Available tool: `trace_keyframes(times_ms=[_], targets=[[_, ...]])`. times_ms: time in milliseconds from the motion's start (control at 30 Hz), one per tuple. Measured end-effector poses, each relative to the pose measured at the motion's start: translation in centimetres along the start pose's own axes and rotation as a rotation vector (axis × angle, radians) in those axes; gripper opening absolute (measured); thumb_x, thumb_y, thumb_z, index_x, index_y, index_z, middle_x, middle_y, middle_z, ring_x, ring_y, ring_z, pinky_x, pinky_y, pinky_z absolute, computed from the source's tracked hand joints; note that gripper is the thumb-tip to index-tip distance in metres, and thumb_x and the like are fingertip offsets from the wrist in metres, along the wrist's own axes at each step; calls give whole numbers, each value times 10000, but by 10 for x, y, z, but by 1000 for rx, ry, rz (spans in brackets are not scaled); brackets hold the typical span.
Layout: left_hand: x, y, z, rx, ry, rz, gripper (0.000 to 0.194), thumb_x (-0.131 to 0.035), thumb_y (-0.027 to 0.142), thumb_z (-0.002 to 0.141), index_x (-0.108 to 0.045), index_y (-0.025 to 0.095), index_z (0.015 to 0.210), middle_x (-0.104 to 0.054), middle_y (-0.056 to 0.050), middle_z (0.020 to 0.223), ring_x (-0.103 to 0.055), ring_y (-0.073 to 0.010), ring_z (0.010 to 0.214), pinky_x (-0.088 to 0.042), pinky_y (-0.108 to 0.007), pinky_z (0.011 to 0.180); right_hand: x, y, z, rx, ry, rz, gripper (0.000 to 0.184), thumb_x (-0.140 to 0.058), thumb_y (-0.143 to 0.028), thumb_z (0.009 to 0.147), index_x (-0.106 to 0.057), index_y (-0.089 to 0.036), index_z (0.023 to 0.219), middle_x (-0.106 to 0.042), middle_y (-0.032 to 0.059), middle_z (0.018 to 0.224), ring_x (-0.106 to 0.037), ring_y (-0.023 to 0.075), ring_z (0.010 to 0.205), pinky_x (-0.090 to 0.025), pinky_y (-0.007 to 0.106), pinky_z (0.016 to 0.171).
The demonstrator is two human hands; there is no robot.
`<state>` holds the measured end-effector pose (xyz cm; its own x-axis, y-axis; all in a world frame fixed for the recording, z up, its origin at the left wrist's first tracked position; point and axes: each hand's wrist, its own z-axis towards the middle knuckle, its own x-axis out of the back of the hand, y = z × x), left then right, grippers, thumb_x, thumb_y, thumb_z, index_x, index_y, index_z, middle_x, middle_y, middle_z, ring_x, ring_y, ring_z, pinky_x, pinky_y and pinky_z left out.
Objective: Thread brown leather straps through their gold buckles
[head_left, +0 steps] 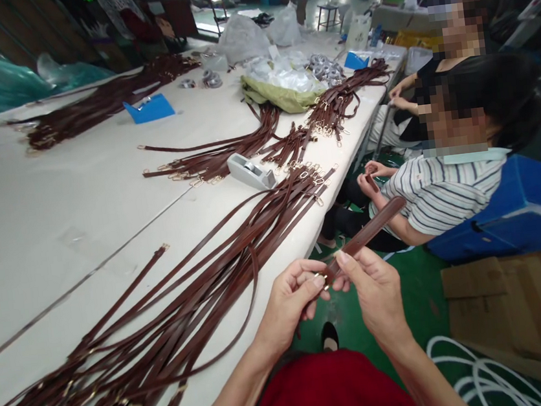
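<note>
Both my hands meet just off the table's near edge. My left hand point(292, 299) pinches the end of a brown leather strap point(370, 229) at a small gold buckle, and my right hand point(375, 290) grips the same strap right beside it. The strap's free end sticks up and to the right. A long pile of identical brown straps point(175, 311) with gold fittings lies on the white table point(57, 214) to my left.
A grey tape dispenser point(250, 171) stands mid-table among more strap bundles point(226, 152). A blue tray point(149, 108) and plastic bags point(285, 71) lie farther back. Two seated people point(445, 189) work on the right. Cardboard point(511, 306) and white tubing point(480, 374) lie on the green floor.
</note>
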<state>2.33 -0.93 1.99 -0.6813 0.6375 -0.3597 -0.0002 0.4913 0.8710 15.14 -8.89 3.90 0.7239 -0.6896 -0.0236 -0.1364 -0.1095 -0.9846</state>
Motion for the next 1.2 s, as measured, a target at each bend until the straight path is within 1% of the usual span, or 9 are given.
trace_keyframes(times_ms=[300, 467, 600, 733, 833, 900, 1000, 1100, 1200], targets=[[-2, 4, -5, -18, 26, 45, 322, -703, 389, 855, -653, 146, 1061, -652, 10, 673, -400, -46, 428, -276, -164, 401, 0, 3, -9, 116, 5, -196, 264, -610, -436, 953, -669, -205, 840, -654, -21, 628, -612, 130, 588, -464, 253, 578], [-6, 6, -7, -34, 38, 85, 268, -670, 337, 845, -658, 145, 1031, -580, 45, 624, -358, -44, 416, -248, -178, 401, -1, 8, -18, 591, 23, -614, 210, -542, -249, 1001, -636, -200, 820, -652, -6, 613, -598, 129, 538, -424, 276, 549], [-11, 2, -6, -13, 64, 85, 203, -650, 287, 824, -650, 139, 963, -483, 73, 566, -320, -51, 440, -218, -185, 423, -6, 17, -22, 885, -29, -741, 161, -506, -84, 979, -642, -167, 1000, -737, 62, 767, -672, 171, 674, -495, 302, 639], [-11, -3, -7, 31, 56, 54, 278, -661, 358, 847, -618, 145, 1021, -542, 56, 637, -338, -56, 467, -232, -195, 445, -3, 27, -18, 844, 15, -744, 170, -502, -142, 998, -644, -190, 915, -709, 34, 678, -649, 168, 605, -485, 305, 601], [-7, -5, -11, 19, -34, 14, 474, -775, 290, 748, -560, 163, 1151, -635, 13, 808, -568, -105, 689, -424, -203, 609, 3, 30, -17, 681, 64, -690, 203, -522, -256, 1015, -641, -204, 859, -699, 14, 653, -649, 156, 572, -476, 288, 578], [-4, -6, -13, 12, -81, 36, 544, -782, 223, 710, -524, 175, 1185, -658, -5, 890, -612, -130, 789, -472, -220, 671, 5, 31, -19, 586, 62, -637, 197, -523, -282, 1016, -645, -207, 883, -707, 10, 674, -669, 152, 602, -492, 274, 607], [1, -9, -16, 29, -71, 164, 367, -695, 225, 783, -508, 191, 1097, -635, 32, 809, -546, -101, 610, -439, -210, 532, 4, 30, -23, 648, 58, -649, 184, -524, -258, 1011, -661, -198, 904, -716, 35, 710, -663, 164, 625, -476, 293, 613], [4, -11, -18, -4, -67, 256, 245, -675, 244, 827, -492, 207, 986, -611, 61, 727, -542, -100, 556, -457, -218, 521, 4, 30, -23, 759, -7, -677, 178, -516, -190, 997, -678, -180, 923, -713, 61, 747, -643, 177, 659, -462, 314, 629], [8, -11, -22, -25, -61, 355, 206, -690, 288, 853, -511, 213, 924, -609, 64, 726, -550, -102, 537, -457, -230, 524, 9, 25, -18, 683, -134, -536, 168, -529, -190, 984, -689, -196, 1038, -742, 90, 964, -672, 207, 918, -515, 340, 814]])
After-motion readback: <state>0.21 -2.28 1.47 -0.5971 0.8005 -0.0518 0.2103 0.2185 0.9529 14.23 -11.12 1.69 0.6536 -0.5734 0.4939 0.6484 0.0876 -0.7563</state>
